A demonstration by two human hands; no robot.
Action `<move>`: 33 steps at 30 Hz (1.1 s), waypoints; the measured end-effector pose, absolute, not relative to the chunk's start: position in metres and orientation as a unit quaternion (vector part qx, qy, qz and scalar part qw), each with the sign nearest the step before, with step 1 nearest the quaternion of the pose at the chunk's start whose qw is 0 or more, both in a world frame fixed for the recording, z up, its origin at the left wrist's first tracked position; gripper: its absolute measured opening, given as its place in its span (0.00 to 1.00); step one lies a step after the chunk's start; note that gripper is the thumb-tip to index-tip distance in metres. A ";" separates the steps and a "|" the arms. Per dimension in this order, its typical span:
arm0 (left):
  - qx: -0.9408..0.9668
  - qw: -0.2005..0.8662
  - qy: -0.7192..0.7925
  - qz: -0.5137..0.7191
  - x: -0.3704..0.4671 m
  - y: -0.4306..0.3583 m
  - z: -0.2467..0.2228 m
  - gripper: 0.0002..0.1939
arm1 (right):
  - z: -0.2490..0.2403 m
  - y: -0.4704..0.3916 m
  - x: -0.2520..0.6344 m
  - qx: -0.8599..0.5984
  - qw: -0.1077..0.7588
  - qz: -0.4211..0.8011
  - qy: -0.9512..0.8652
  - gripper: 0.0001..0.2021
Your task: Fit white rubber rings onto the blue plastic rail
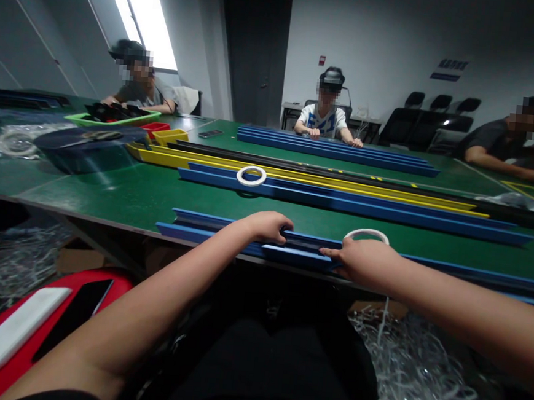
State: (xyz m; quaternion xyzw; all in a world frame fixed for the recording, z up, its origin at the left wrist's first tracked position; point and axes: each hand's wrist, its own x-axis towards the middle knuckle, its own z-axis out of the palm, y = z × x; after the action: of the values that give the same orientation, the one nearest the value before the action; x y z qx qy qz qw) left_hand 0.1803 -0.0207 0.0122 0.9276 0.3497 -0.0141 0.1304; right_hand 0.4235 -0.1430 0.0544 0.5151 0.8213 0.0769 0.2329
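Note:
A long blue channel-shaped strip point(219, 222) lies along the near edge of the green table. My left hand point(269, 226) is closed on it, with thumb and fingers curled over its upper edges. Farther right, my right hand point(359, 258) grips the same strip, one finger stretched left along the front wall. Between the hands, a section of that front wall point(297, 258) looks paler. Just behind my right hand sits a white tape roll point(368, 234), partly hidden by it. Both palms face away, so the fingertips are only partly visible.
Beyond lie another blue strip point(386, 215) bearing a tape roll point(251, 175), yellow strips point(296, 181) and stacked blue strips point(335, 151). A film roll point(90, 152) and green tray point(116, 120) stand left. Several people sit around. A red stool point(11, 334) holds phones; liner scraps point(434, 367) cover the floor.

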 end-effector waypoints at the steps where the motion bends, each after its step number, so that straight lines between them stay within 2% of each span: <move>1: 0.928 0.130 0.349 -0.016 0.181 -0.021 0.013 0.24 | 0.053 -0.143 0.422 0.517 0.233 0.080 0.820 0.27; 10: 0.931 0.117 0.342 -0.044 0.193 -0.024 0.022 0.23 | 0.053 -0.144 0.411 0.526 0.238 0.082 0.812 0.25; 20: 0.946 0.079 0.315 0.006 0.229 -0.037 0.011 0.14 | 0.049 -0.145 0.422 0.502 0.216 0.095 0.832 0.26; 26: 0.964 0.033 0.259 0.050 0.211 -0.034 0.009 0.10 | 0.049 -0.150 0.416 0.501 0.199 0.103 0.836 0.28; 33: 0.954 0.083 0.285 0.038 0.142 -0.016 0.012 0.10 | 0.045 -0.137 0.352 0.497 0.167 0.091 0.847 0.28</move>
State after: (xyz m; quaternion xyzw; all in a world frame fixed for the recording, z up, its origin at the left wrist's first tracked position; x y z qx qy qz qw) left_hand 0.1420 -0.0163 0.0124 0.9542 0.2850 0.0379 0.0832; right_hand 0.3524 -0.1368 0.0446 0.4965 0.8470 0.0913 0.1666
